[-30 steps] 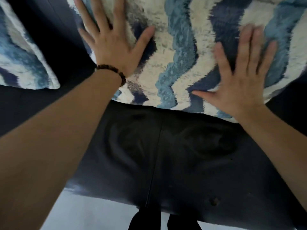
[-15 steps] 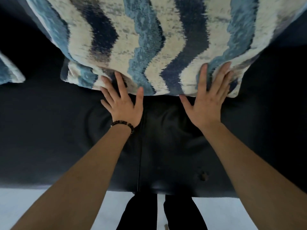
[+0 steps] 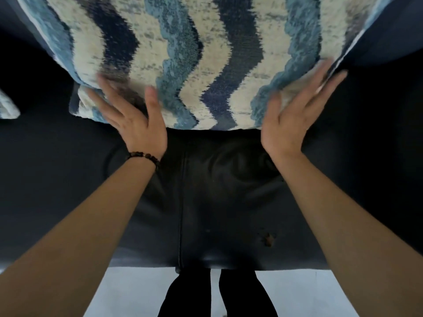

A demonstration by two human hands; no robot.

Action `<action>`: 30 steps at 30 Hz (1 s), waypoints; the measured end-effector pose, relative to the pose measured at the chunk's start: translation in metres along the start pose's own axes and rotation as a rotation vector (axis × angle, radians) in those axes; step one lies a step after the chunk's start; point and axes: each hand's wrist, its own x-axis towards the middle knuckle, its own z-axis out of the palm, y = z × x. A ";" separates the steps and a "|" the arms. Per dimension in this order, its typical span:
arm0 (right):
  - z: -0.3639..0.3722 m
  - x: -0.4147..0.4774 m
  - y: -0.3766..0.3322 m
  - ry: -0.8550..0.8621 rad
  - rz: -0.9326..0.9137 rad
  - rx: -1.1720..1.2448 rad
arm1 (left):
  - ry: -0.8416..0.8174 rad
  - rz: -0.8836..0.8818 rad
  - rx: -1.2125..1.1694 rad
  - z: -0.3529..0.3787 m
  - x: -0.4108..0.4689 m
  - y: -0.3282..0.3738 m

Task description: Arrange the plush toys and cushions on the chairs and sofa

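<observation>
**A:** Cushion (image 3: 206, 65), 12 o'clock: whole thing in shot?
**B:** No. Top edge crops it, and its lower edge is partly behind the left hand (image 3: 137, 126).
**A:** Fingers readable?
**B:** Blurred, both hands. Right hand (image 3: 290, 124) is worst, tips smeared at 2 o'clock. Can't count them.
**A:** 9 o'clock?
**B:** Second cushion (image 3: 8, 106), one corner only. Rest is past the left edge.
**A:** Sofa (image 3: 68, 179)?
**B:** Runs off both sides, back lost in shadow. Mark (image 3: 266, 239) on the seat at 5 o'clock is too small: stain or tear, can't tell.
**A:** Btm?
**B:** Legs (image 3: 217, 294) cropped at 6 o'clock. Forearms (image 3: 68, 248) exit at 8 and 4.
</observation>
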 end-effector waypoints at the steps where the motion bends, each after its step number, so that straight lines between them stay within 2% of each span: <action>1: -0.002 0.006 -0.010 0.001 -0.158 -0.045 | 0.087 0.058 0.006 -0.003 0.006 0.008; 2: -0.003 0.015 -0.019 -0.020 -0.273 -0.110 | 0.157 0.116 0.047 -0.006 0.018 0.016; 4: -0.001 0.042 -0.029 -0.108 -0.338 -0.246 | 0.183 0.218 0.243 -0.010 0.051 0.032; 7: -0.004 0.076 -0.029 -0.222 -0.324 -0.389 | -0.015 0.210 0.468 -0.015 0.095 0.045; 10: -0.005 0.068 -0.025 -0.198 -0.318 -0.347 | -0.022 0.258 0.451 -0.023 0.093 0.041; 13: 0.000 0.032 -0.020 -0.068 -0.193 -0.216 | 0.089 0.344 0.358 -0.026 0.058 0.024; 14: 0.003 0.019 -0.016 -0.060 -0.159 -0.176 | 0.074 0.329 0.322 -0.023 0.045 0.016; 15: 0.007 0.007 -0.010 -0.082 -0.156 -0.180 | 0.013 0.297 0.313 -0.017 0.033 0.006; 18: 0.016 -0.015 0.013 -0.288 -0.216 -0.330 | -0.240 0.233 0.329 0.000 0.006 -0.022; 21: 0.016 -0.014 0.027 -0.354 -0.238 -0.398 | -0.245 0.262 0.334 0.003 0.001 -0.029; 23: 0.009 -0.020 0.026 -0.381 -0.214 -0.384 | -0.254 0.220 0.321 -0.002 -0.008 -0.024; 26: -0.018 -0.028 0.009 -0.443 -0.206 -0.242 | -0.310 0.229 0.254 -0.026 -0.027 0.002; 30: -0.085 -0.056 -0.030 -0.416 -0.206 -0.141 | -0.287 0.254 0.193 -0.092 -0.075 0.046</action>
